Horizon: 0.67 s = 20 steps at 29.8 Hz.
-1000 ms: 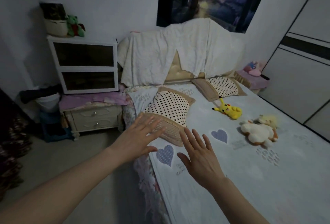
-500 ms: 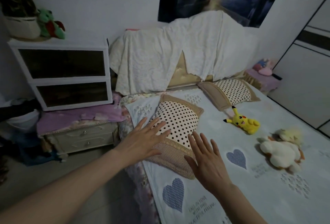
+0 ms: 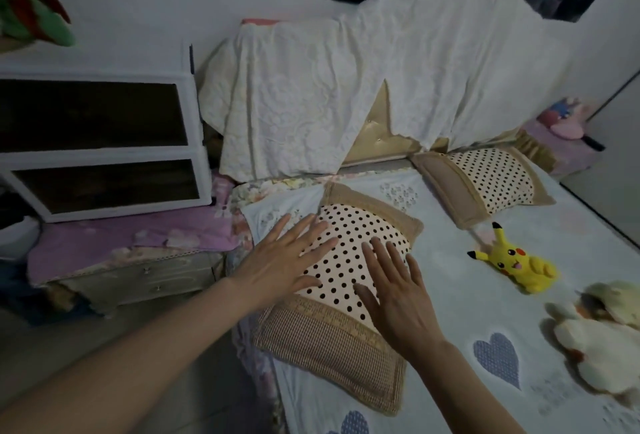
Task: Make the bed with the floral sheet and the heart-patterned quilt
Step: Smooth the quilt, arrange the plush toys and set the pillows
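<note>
Pillow position governs the coming move: the cream, black-dotted pillow with tan woven border (image 3: 360,222) lies directly under both hands, on top of the pale quilt with blue hearts (image 3: 460,312), at the bed's left side; its long axis runs away from the person toward the cloth-draped headboard (image 3: 346,87), skewed to the bed edge, with the near-left corner reaching that edge. The left hand (image 3: 287,260) lies flat on the dotted panel's left part, fingers straight and spread; the right hand (image 3: 394,298) lies likewise flat on the right part, nearer the person; neither grips anything. The quilt covers the mattress; the floral sheet (image 3: 273,187) shows as a strip at head and side. Judgement: the pillow needs turning square to the headboard, matching the second dotted pillow (image 3: 491,181).
</note>
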{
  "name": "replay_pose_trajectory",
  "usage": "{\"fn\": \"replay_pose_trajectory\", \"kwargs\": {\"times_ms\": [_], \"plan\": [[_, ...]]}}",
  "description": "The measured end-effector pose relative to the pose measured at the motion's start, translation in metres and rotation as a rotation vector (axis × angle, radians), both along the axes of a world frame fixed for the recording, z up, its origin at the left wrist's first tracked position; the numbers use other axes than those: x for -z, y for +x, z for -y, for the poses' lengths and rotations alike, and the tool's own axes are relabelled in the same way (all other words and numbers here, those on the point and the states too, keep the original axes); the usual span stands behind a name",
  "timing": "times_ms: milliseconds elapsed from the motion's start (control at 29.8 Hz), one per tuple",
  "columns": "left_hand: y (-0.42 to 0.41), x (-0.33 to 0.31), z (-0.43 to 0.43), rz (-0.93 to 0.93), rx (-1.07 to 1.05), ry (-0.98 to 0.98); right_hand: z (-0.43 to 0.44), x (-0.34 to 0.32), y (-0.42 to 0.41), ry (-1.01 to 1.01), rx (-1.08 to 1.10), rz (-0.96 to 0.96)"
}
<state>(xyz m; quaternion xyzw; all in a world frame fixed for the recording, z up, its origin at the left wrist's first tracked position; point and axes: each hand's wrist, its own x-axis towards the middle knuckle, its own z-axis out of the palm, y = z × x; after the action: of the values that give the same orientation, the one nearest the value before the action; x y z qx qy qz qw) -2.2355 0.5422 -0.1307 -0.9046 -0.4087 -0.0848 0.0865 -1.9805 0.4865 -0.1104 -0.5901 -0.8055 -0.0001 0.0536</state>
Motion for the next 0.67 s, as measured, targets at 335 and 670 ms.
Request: {"fn": "replay_pose_trajectory", "kwargs": {"times_ms": [335, 670], "plan": [[-0.065, 0.069, -0.081, -0.003, -0.144, -0.11, -0.116, 0.056, -0.059, -0.056, -0.172, -0.025], [-0.127, 0.192, -0.219, -0.007, -0.312, -0.092, -0.27, 0.192, -0.15, -0.054, -0.249, -0.013]]}}
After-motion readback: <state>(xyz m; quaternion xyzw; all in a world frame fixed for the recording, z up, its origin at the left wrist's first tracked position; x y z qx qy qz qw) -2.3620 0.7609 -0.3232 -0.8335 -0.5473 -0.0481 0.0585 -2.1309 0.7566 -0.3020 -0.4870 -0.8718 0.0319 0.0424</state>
